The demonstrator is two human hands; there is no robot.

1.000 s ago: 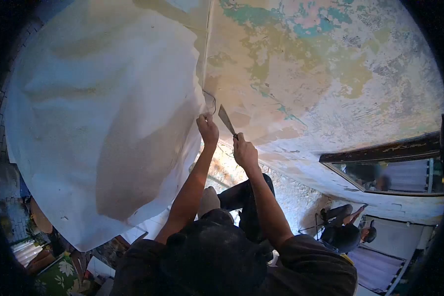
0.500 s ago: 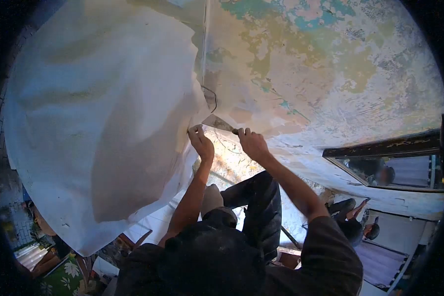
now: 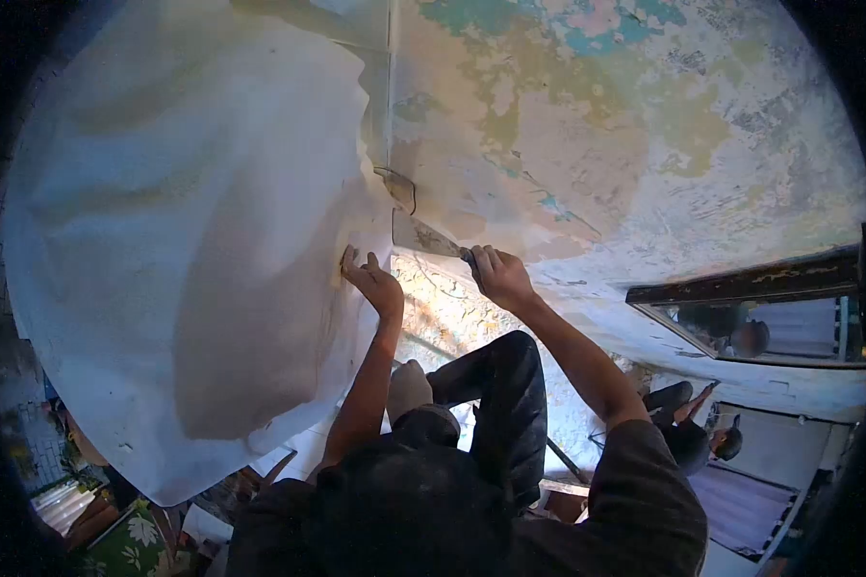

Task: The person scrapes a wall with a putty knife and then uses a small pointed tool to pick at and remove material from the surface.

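My right hand [image 3: 500,277] is closed around the handle of a putty knife [image 3: 421,234]. The blade is at the wall corner, by the ragged edge of a large pale paint sheet [image 3: 250,173]. Lower left, my left hand [image 3: 375,286] lies against that sheet near its edge, fingers apart. Just above the blade a small torn flap [image 3: 395,183] stands off the corner, with a dark shadow line beside it.
To the right is the patchy wall [image 3: 587,144] with worn green, turquoise and pink paint. A dark-framed mirror or window [image 3: 751,327] is set in it. Rough bare wall [image 3: 443,298] shows under the blade. My bent knee [image 3: 510,404] is below the hands.
My left hand has shifted left and slightly down, its fingers spreading on the sheet. The sheet's edge has moved left, away from the blade. The putty knife stays near the corner.
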